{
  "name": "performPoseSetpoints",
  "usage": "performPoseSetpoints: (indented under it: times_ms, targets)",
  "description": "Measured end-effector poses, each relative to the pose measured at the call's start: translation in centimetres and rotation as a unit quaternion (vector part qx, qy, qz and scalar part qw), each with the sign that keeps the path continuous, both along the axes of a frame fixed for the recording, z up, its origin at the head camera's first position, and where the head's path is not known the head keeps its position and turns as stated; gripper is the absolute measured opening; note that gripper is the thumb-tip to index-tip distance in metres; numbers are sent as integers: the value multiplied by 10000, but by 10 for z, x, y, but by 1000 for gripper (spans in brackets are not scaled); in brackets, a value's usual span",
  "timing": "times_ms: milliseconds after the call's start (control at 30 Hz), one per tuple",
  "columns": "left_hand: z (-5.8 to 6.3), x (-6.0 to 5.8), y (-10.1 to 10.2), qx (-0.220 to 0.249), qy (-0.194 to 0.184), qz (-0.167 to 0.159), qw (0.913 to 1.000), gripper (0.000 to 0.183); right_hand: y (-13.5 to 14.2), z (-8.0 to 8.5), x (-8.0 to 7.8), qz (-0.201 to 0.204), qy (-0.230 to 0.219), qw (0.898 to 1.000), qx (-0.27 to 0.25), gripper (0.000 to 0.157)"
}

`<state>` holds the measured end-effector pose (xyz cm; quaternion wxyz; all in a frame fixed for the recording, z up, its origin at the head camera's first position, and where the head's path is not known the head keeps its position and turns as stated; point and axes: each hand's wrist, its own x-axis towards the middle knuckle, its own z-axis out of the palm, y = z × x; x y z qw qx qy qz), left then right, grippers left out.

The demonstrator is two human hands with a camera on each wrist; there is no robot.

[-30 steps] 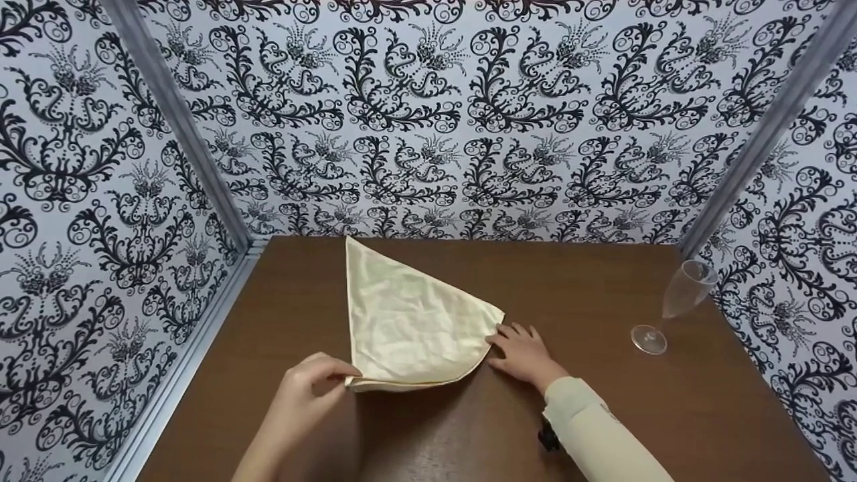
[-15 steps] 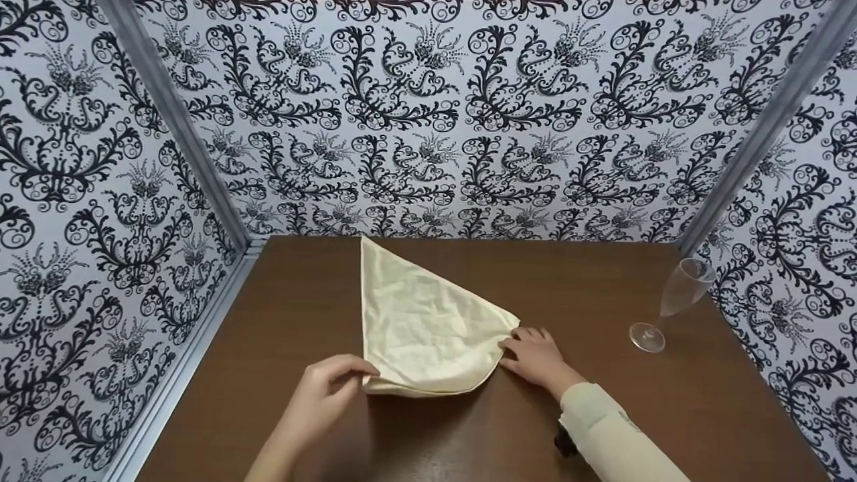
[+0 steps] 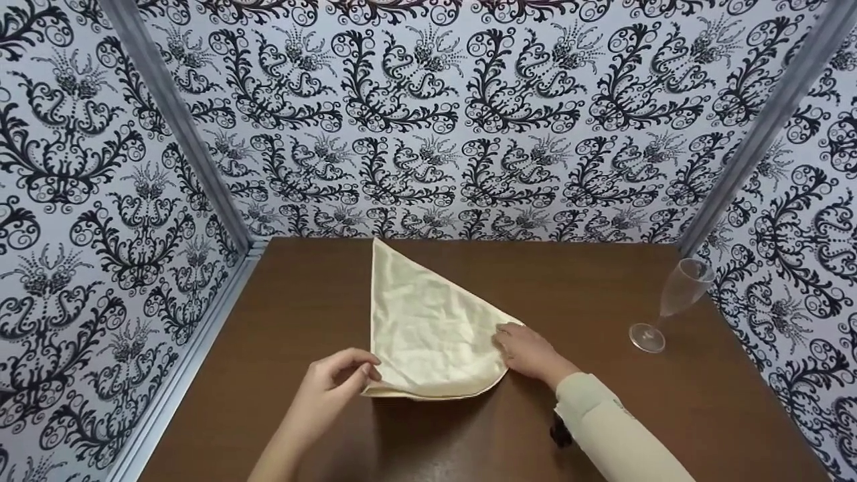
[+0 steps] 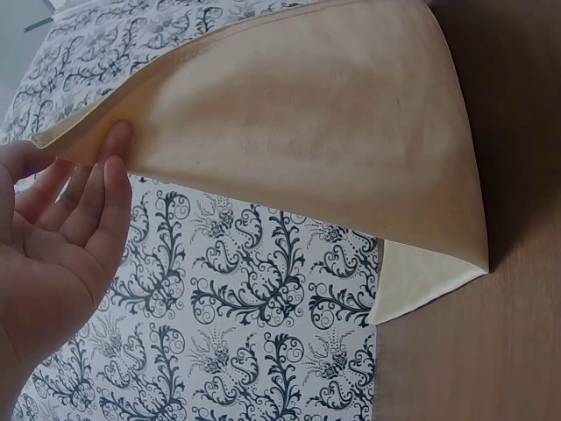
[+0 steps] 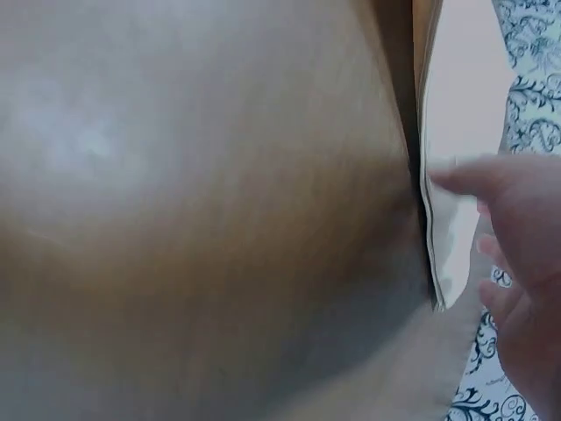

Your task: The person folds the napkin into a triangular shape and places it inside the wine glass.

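Observation:
A cream satin cloth napkin, folded over into a rough triangle, lies on the brown table with its near left corner lifted. My left hand pinches that raised corner between thumb and fingers. In the left wrist view, the napkin's underside stretches from my left hand down toward the table. My right hand rests on the napkin's right corner, its fingers lying over the cloth. The right wrist view shows the thumb of my right hand touching the napkin near its layered edge.
A clear stemmed glass stands on the right side of the brown table. Patterned black-and-white walls and grey metal posts enclose the table at the back and sides.
The napkin and both hands have shifted a little to the right. My right hand has moved from the napkin's right edge further onto the cloth. My left hand keeps the corner raised.

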<state>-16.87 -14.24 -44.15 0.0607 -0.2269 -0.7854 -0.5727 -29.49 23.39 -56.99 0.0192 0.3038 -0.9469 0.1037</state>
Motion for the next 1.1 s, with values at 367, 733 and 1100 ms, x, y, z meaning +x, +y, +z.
performPoseSetpoints:
  times_ms: [367, 733, 1100]
  targets:
    - [1, -2, 1, -15, 178, 123, 9998, 8, 2, 8, -9, -450, -1437, 9885, 120, 52]
    - [13, -17, 4, -290, -155, 143, 9994, 16, 11, -1, -5, -708, -1418, 9873, -72, 53]
    - [19, -42, 1, -856, 44, 406, 9955, 26, 15, 2, 15, -1138, -1171, 9865, 88, 47]
